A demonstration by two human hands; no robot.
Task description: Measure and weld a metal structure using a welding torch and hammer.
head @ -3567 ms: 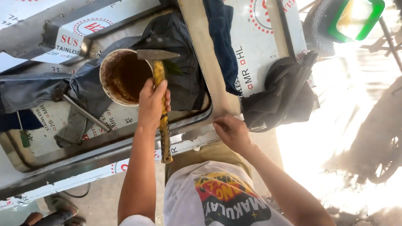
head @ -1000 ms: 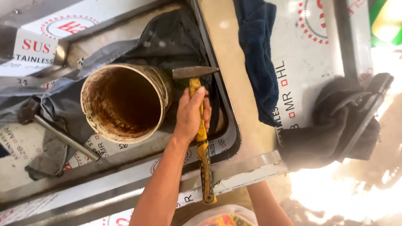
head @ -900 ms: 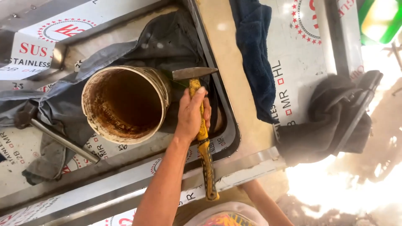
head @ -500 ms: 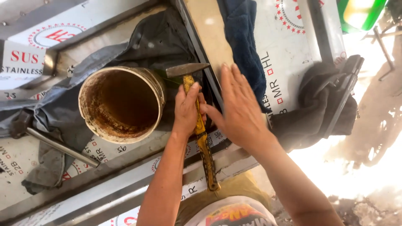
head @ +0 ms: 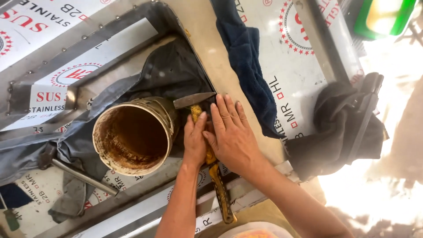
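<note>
Hammer (head: 210,163), yellow handle and steel head, lay on the steel surface (head: 304,66) at three o'clock of the rusty bucket (head: 134,136). Left hand (head: 196,141) had its grip pressed around the handle; right hand (head: 231,134) lay flat, fingers spread, beside it. Step judged: steadying the hammer; a next move would call for a firmer hold. Handle middle hidden; dark cloths (head: 341,128) indistinct.

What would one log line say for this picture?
left hand: grips yellow-handled hammer | right hand: flat beside it, open | rusty round bucket: touching hammer head
</note>
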